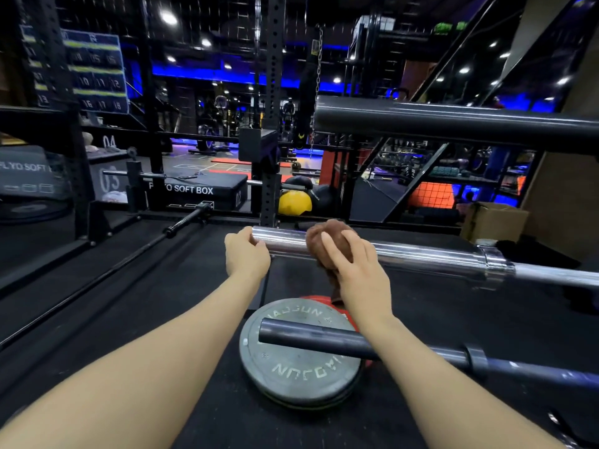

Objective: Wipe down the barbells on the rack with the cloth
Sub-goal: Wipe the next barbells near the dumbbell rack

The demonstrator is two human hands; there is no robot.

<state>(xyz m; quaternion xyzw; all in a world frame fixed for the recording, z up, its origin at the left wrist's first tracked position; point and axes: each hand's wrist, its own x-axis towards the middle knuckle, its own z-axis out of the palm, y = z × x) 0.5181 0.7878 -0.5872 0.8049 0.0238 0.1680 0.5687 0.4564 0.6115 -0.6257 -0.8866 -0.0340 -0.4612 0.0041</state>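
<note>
A: Where's your cloth?

B: Your right hand [353,267] has its fingers curled round the brown cloth [327,236], pressing it onto the chrome barbell [421,254] just beside the bar's free end. Your left hand [247,254] cups that end.

A: The risk?

B: If you push hard, the sleeve may spin or the bar roll, and your left grip could slip off the end.
</note>
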